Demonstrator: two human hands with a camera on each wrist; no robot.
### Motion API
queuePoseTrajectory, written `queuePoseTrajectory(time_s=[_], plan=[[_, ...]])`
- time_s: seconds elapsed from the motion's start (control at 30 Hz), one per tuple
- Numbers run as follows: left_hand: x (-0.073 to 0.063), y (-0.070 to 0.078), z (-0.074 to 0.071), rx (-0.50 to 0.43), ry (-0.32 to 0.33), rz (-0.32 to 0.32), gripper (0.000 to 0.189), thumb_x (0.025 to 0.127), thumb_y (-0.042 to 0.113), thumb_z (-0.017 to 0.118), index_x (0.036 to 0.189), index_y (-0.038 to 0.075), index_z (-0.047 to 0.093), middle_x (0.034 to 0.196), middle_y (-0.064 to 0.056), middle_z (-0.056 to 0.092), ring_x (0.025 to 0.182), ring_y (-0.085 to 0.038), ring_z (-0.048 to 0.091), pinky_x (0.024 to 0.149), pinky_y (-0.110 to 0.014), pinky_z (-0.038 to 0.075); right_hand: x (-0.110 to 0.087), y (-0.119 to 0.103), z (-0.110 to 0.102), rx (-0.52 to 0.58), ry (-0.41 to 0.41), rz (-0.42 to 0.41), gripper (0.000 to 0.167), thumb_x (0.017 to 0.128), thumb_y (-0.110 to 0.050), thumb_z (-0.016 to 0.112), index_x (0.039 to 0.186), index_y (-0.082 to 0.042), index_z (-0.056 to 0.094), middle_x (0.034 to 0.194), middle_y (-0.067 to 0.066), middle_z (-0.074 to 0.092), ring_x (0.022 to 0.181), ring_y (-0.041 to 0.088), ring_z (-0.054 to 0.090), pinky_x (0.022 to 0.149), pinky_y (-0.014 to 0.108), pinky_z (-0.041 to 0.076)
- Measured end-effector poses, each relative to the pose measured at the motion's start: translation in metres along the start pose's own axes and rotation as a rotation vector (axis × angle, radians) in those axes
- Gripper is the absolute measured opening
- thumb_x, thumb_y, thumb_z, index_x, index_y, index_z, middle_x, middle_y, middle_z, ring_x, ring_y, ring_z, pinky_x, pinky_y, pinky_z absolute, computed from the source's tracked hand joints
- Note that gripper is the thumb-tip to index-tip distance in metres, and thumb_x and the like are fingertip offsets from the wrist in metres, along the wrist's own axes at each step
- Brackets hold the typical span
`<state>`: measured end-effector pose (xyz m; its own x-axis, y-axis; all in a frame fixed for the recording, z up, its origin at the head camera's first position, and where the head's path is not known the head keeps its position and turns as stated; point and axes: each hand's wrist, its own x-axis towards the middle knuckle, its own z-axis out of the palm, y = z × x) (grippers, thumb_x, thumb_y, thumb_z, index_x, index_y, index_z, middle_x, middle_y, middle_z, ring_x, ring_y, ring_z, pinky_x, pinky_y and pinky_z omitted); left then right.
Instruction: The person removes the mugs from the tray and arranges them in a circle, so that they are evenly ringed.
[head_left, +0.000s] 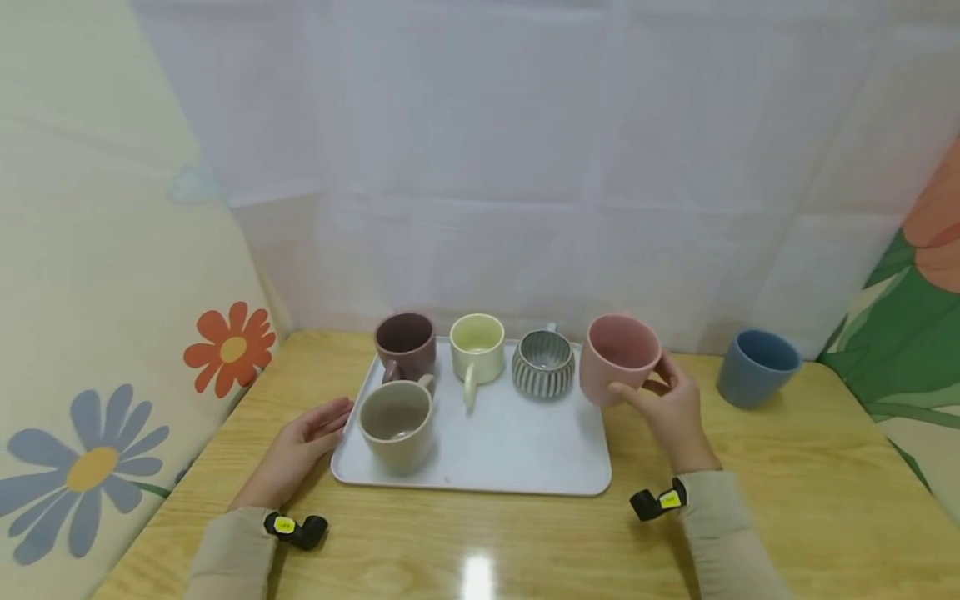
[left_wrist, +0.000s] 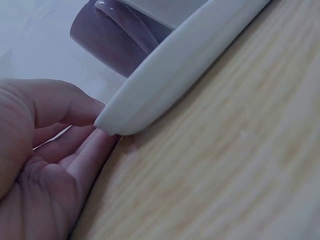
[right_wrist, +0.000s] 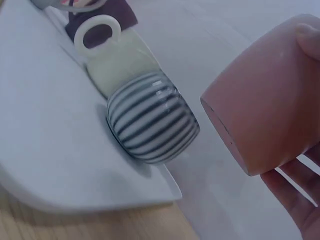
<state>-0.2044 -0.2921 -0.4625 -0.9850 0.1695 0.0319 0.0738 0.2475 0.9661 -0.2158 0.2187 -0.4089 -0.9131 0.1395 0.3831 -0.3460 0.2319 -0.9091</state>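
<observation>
My right hand point(head_left: 671, 408) grips a pink mug point(head_left: 617, 358) from its right side, thumb on the near wall. In the right wrist view the mug's base point(right_wrist: 225, 135) is raised clear beside a grey striped cup point(right_wrist: 152, 120). My left hand point(head_left: 303, 442) is at the left edge of a white tray point(head_left: 510, 450), thumb and fingertips pinching its rim point(left_wrist: 115, 117). On the tray stand a dark purple mug point(head_left: 408, 358), a pale yellow mug point(head_left: 480, 358), the striped cup point(head_left: 543, 375) and, nearest, a beige mug point(head_left: 401, 442).
A blue cup point(head_left: 756, 371) stands on the wooden table point(head_left: 480, 533) to the right of the tray. White cloth point(head_left: 480, 167) hangs behind the table. Flower-patterned cloth point(head_left: 90, 275) covers the left side, with more at the right.
</observation>
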Motion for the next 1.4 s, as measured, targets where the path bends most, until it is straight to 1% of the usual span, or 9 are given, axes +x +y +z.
queuePoseTrajectory(time_s=[0.13,0.33,0.5,0.63,0.87,0.97,1.1,1.27,1.4], plan=[[0.002,0.001,0.000,0.007,0.000,-0.006,0.059,0.104,0.010,0.056,0.155,-0.005,0.031,0.157,-0.025,0.036,0.121,0.012,0.049,0.097,-0.008,0.042,0.003,0.006,-0.005,-0.006,0.035,0.053,0.074,0.081,-0.012,0.087,0.147,-0.008,0.052,0.138,0.012,0.057,0.117,0.014,0.054,0.090,0.014,0.052],[0.001,0.001,0.000,0.004,-0.003,-0.014,0.059,0.104,0.009,0.056,0.155,-0.006,0.030,0.157,-0.026,0.035,0.120,0.012,0.049,0.097,-0.008,0.042,0.004,0.016,-0.007,-0.069,0.023,0.147,0.077,0.081,-0.022,0.088,0.147,-0.007,0.051,0.139,0.012,0.057,0.120,0.019,0.052,0.091,0.013,0.051],[0.001,0.000,0.000,0.002,0.000,-0.018,0.059,0.104,0.009,0.056,0.155,-0.006,0.030,0.158,-0.026,0.035,0.121,0.012,0.049,0.097,-0.008,0.042,0.004,0.022,-0.012,-0.087,0.029,0.213,0.080,0.082,-0.027,0.087,0.150,-0.009,0.049,0.142,0.010,0.055,0.124,0.020,0.050,0.095,0.015,0.049],[0.001,0.001,0.000,-0.004,0.001,-0.015,0.059,0.104,0.009,0.056,0.156,-0.005,0.030,0.158,-0.025,0.035,0.121,0.011,0.049,0.097,-0.008,0.042,0.006,0.026,-0.017,-0.097,0.044,0.247,0.082,0.082,-0.031,0.087,0.151,-0.011,0.047,0.145,0.009,0.053,0.127,0.021,0.049,0.100,0.021,0.049],[0.000,0.001,0.001,0.000,0.000,-0.027,0.059,0.104,0.009,0.056,0.156,-0.005,0.030,0.158,-0.025,0.035,0.121,0.011,0.049,0.097,-0.008,0.041,0.005,0.030,-0.028,-0.107,0.060,0.309,0.089,0.082,-0.038,0.086,0.155,-0.012,0.042,0.151,0.010,0.049,0.134,0.026,0.044,0.114,0.046,0.037],[0.000,0.001,0.001,0.004,0.003,-0.023,0.059,0.104,0.010,0.056,0.156,-0.005,0.030,0.157,-0.025,0.036,0.121,0.012,0.049,0.097,-0.008,0.042,0.006,0.030,-0.035,-0.108,0.085,0.328,0.090,0.082,-0.039,0.086,0.155,-0.011,0.042,0.152,0.012,0.048,0.136,0.027,0.043,0.116,0.049,0.035],[0.001,0.000,0.001,-0.001,0.004,-0.008,0.059,0.104,0.011,0.057,0.155,-0.006,0.031,0.157,-0.026,0.036,0.120,0.012,0.050,0.097,-0.008,0.042,0.009,0.031,-0.043,-0.109,0.120,0.341,0.087,0.083,-0.037,0.085,0.154,-0.011,0.043,0.151,0.011,0.049,0.135,0.027,0.045,0.114,0.047,0.037],[0.000,-0.001,0.001,-0.024,0.009,0.012,0.057,0.104,0.007,0.055,0.154,-0.009,0.031,0.156,-0.029,0.035,0.119,0.013,0.051,0.097,-0.008,0.042,0.010,0.034,-0.048,-0.109,0.116,0.360,0.087,0.084,-0.039,0.084,0.156,-0.014,0.042,0.154,0.010,0.046,0.137,0.027,0.043,0.114,0.047,0.038],[-0.001,-0.001,0.001,-0.021,0.007,-0.004,0.058,0.104,0.009,0.056,0.154,-0.008,0.031,0.156,-0.027,0.036,0.120,0.011,0.051,0.097,-0.008,0.042,0.008,0.036,-0.051,-0.105,0.127,0.393,0.090,0.083,-0.041,0.084,0.157,-0.014,0.040,0.155,0.010,0.044,0.138,0.027,0.041,0.115,0.049,0.037]])
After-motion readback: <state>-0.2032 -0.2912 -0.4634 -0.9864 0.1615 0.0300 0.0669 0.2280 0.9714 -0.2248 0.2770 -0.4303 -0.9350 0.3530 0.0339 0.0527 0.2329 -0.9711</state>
